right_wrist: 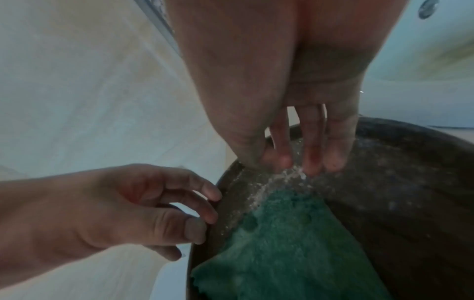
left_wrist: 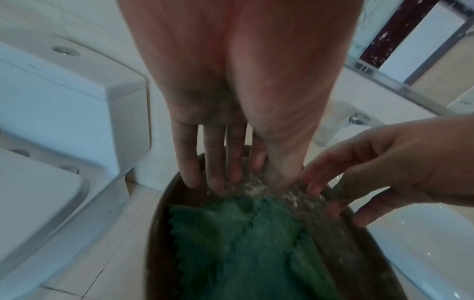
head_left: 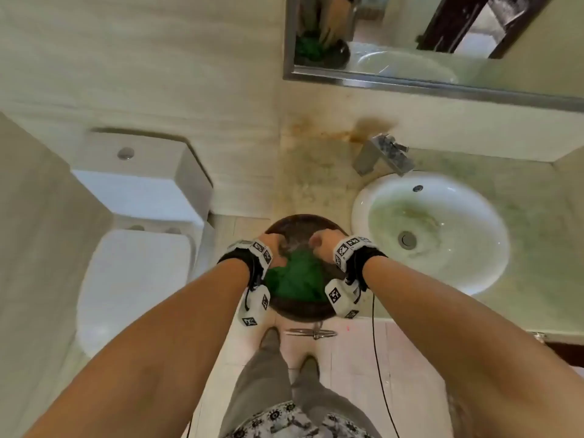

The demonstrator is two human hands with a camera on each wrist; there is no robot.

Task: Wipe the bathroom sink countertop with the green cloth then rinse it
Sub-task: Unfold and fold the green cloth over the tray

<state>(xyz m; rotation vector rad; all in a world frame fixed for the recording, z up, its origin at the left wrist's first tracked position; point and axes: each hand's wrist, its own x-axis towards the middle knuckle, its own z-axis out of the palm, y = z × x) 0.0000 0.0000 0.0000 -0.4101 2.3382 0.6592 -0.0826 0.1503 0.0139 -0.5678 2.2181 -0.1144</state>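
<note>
Both hands [head_left: 274, 248] [head_left: 320, 246], fingers relaxed, dipping into foamy water at round dark basin's [head_left: 303, 311] far rim, beyond nubbly green cloth [head_left: 297, 279].

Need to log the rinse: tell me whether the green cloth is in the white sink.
No, the green cloth lies in a dark round basin left of the white sink.

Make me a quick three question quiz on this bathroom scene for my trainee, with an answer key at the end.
1. True or false: the green cloth lies in the white sink.
2. What does the cloth lie in? A) the dark round basin B) the toilet C) on the floor
3. Fill in: the left hand and right hand both dip their fingers at the basin's ____ edge, away from the person.

Key: 1 false; 2 A; 3 far.
</note>
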